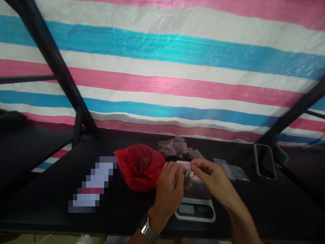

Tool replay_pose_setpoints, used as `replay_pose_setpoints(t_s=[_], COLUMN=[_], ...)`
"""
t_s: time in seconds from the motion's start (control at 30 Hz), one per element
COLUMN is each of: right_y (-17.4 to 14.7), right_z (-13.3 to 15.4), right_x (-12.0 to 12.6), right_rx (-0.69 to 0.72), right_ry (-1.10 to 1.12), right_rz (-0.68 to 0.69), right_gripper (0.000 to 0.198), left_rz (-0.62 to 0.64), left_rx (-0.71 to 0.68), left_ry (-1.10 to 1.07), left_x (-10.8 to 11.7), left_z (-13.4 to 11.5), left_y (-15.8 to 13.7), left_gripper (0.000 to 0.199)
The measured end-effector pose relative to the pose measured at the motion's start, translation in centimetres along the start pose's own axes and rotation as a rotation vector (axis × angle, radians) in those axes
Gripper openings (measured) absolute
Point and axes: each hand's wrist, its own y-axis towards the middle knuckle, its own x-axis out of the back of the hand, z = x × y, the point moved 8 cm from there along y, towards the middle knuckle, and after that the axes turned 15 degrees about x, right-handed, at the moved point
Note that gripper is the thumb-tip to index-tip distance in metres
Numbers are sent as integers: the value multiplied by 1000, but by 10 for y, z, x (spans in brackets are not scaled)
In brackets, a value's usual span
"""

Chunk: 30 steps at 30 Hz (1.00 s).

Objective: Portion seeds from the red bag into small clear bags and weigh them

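Observation:
Over a white digital scale [211, 215], both hands are at a small clear plastic bag [188, 179] with greyish-brown contents that I cannot make out. My left hand [169, 186], with a metal watch on its wrist, is closed round the bag's left side. Fingers and thumb of my right hand [214, 179] pinch the bag's upper right edge. Left of the hands lies an open red plastic bag [142, 179] with a small reddish cup [144, 162] and dark bits inside. The scale's plate is partly hidden under the hands.
Several filled small bags [175, 147] are heaped behind the scale. Flat clear bags [236, 172] lie to the right, near a phone [264, 161]. A blurred-out pale strip [93, 184] is on the black table [50, 189] at left. Dark metal bars [58, 67] slant up before a striped sheet.

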Motion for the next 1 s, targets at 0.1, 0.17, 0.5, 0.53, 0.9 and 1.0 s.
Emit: replay_pose_setpoints(t_s=[0.1,0.17,0.5,0.53,0.9,1.0], right_y=[-3,-5,-4,-4,-8,-5], right_z=[-6,-11,-51,-53,-51,-50], right_x=[6,11,43,49,88,86], right_rx=[-20,-39,22,24,-42,-45], right_ry=[3,-31,-426,-437,-466,-445], right_rz=[20,32,-124,-161,-443,-477], right_gripper=[29,32,40,41,45,46], left_rz=[14,2,-195,-190,-273,-288], left_rx=[28,51,94,99,-77,-118], left_ry=[-24,2,170,165,212,224], left_x=[-9,-12,6,8,44,52], left_z=[1,3,13,12,0,-1], left_y=[3,6,15,14,-2,-3], left_gripper=[27,28,21,22,19,19])
